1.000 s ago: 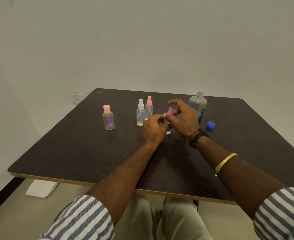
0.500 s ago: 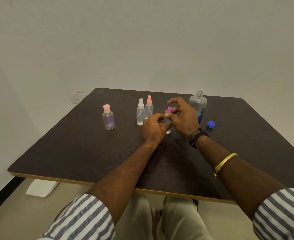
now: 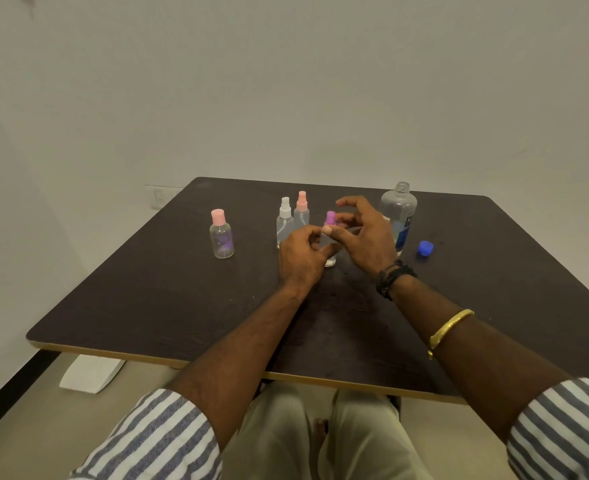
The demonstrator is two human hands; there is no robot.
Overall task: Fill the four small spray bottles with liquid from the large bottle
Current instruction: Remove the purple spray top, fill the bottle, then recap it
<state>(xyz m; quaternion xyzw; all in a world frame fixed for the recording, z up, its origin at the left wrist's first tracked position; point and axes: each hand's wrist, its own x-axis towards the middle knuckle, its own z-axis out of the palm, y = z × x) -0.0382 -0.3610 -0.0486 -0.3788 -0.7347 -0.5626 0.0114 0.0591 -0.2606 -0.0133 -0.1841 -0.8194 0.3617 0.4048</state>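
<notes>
On the dark table (image 3: 147, 299), my left hand (image 3: 300, 258) grips the body of a small clear spray bottle (image 3: 330, 260) standing at the middle. My right hand (image 3: 366, 233) pinches its purple spray top (image 3: 330, 218) with thumb and fingers. The bottle's body is mostly hidden behind both hands. Just left stand a white-topped spray bottle (image 3: 284, 220) and a pink-topped spray bottle (image 3: 302, 211), side by side. Farther left stands a rounder bottle with a pink cap (image 3: 221, 234). The large clear bottle (image 3: 400, 216) with a blue label stands uncapped behind my right hand.
A blue cap (image 3: 425, 248) lies on the table to the right of the large bottle. A white wall rises close behind the table's far edge. A white object (image 3: 90, 374) lies on the floor below the table's left front edge.
My right hand's fingers have shifted slightly around the purple top, as in turning it. My left hand and the other bottles have stayed where they were.
</notes>
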